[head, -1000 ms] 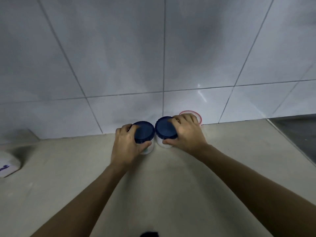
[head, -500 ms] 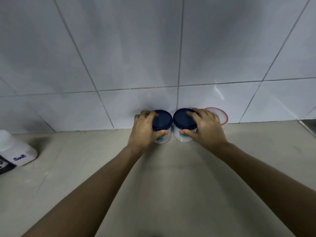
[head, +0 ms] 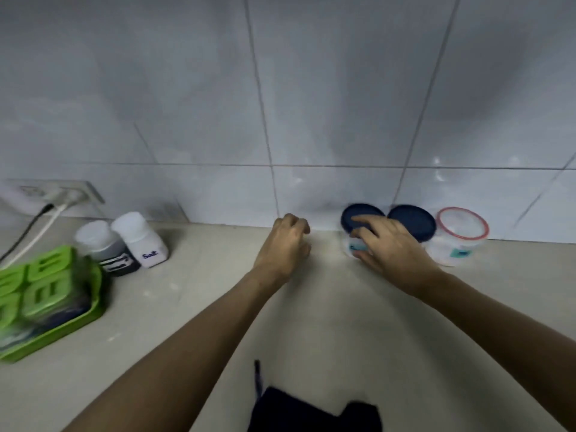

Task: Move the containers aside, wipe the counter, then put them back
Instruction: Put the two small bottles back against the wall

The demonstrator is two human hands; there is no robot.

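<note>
A: Where did the containers stand?

B: At the wall's foot: two clear plastic jars, the first navy-lidded jar (head: pixel 358 227) touching the second navy-lidded jar (head: pixel 413 220), left of the red-rimmed clear tub (head: pixel 458 236).

A: Grip state?

B: The right hand (head: pixel 389 247) held the first jar, fingers over its lid. The left hand (head: pixel 285 244) hung loosely curled and empty, left of that jar.

A: Handling?

B: Judged light, rigid and smooth; take hold around the lid rim.

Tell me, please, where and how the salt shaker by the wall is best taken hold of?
Grip the salt shaker around its white cap and neck, coming from above and the right. It stands upright, the dark shaker crowds its left side, and the wall is close behind it.
</note>
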